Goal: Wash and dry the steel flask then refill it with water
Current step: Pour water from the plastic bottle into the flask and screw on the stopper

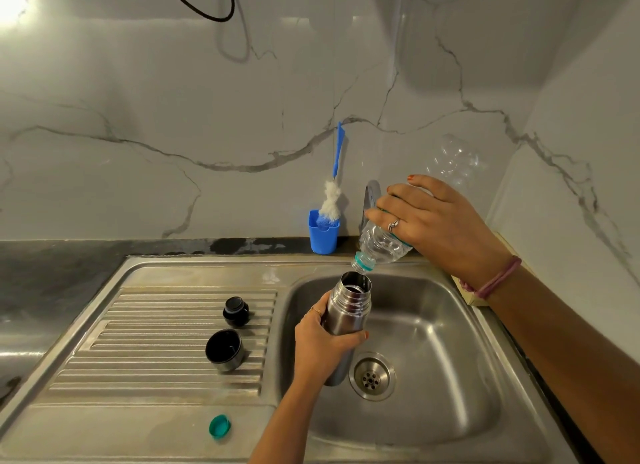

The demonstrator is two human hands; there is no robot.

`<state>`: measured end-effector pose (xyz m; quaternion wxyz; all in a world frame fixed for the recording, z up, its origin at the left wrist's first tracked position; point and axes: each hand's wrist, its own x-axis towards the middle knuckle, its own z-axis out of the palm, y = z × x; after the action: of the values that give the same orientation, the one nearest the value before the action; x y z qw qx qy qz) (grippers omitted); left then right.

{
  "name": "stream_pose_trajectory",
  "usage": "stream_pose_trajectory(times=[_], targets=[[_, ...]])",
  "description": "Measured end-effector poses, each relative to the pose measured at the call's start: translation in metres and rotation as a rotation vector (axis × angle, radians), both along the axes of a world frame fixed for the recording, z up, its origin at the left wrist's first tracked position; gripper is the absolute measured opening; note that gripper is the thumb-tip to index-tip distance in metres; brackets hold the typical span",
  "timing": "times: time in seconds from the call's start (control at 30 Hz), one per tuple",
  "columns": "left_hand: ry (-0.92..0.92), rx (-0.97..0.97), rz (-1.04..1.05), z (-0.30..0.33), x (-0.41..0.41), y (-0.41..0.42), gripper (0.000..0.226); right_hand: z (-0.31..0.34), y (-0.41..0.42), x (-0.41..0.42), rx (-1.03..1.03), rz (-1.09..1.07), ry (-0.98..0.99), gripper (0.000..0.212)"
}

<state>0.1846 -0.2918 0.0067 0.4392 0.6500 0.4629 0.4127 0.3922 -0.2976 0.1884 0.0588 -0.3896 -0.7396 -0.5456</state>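
Note:
My left hand (pixel 323 345) grips the steel flask (pixel 348 313) upright over the sink basin (pixel 433 352), its mouth open at the top. My right hand (pixel 440 224) holds a clear plastic water bottle (pixel 381 245) tipped neck-down, its teal-ringed mouth just above the flask's opening. A thin stream of water runs into the flask. The flask's black stopper (pixel 236 311) and its steel cup lid (pixel 224 350) stand on the ribbed drainboard (pixel 156 342) to the left. The bottle's teal cap (pixel 219 426) lies near the sink's front edge.
A blue holder (pixel 323 235) with a blue-handled bottle brush (pixel 334 189) stands against the marble wall behind the sink. The tap (pixel 370 195) is partly hidden behind the bottle. The drain (pixel 372 376) sits under the flask. Dark counter (pixel 52 276) lies to the left.

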Motion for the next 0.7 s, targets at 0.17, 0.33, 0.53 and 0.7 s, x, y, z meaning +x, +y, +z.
stream_pose_trajectory(times=[0.17, 0.33, 0.53, 0.7], targets=[[-0.011, 0.013, -0.021, 0.006, -0.005, 0.003, 0.072, 0.001, 0.002, -0.005, -0.021, -0.01, 0.0, 0.04], [-0.023, 0.008, -0.045, 0.011, -0.01, 0.006, 0.072, 0.003, 0.005, -0.012, -0.016, -0.021, 0.004, 0.037], [-0.043, 0.0, -0.053, 0.016, -0.02, 0.01, 0.071, 0.006, 0.006, -0.022, -0.003, -0.02, 0.015, 0.035], [-0.048, -0.006, -0.05, 0.023, -0.029, 0.014, 0.071, 0.005, 0.006, -0.028, -0.016, -0.048, 0.054, 0.039]])
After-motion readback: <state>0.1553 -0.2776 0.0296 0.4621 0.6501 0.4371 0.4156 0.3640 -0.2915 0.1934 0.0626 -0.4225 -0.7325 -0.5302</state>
